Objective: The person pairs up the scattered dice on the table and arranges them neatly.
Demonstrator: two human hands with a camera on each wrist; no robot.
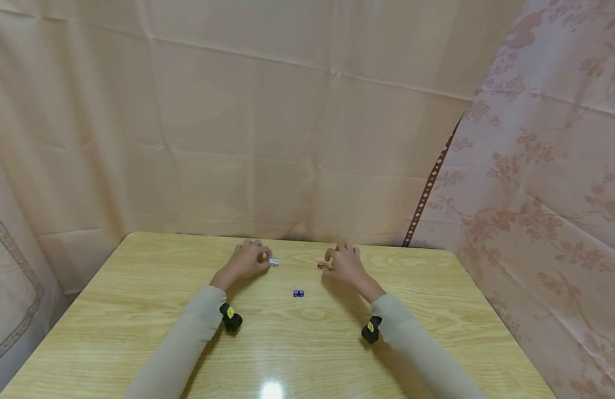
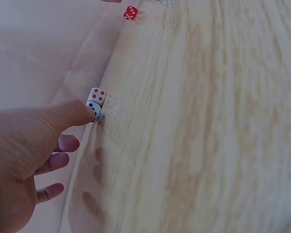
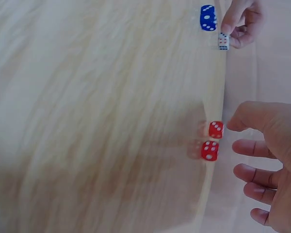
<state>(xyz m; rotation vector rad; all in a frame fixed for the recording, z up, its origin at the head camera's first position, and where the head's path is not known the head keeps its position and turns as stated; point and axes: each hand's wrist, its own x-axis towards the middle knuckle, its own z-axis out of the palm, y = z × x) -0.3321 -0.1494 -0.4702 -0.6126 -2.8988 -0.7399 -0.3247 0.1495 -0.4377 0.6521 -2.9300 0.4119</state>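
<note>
In the left wrist view, two white dice touch each other: a white die with red dots and a white die with blue dots. My left hand pinches the blue-dotted one, its thumb on the near side. Two red dice, one beside the other, lie just off the fingertips of my right hand, whose fingers are spread and hold nothing. Two blue dice sit side by side between the hands, nearer to me.
The wooden table carries all the dice. A beige curtain hangs behind its far edge, and a floral curtain hangs on the right. Black wrist cameras, left and right, are worn over the sleeves.
</note>
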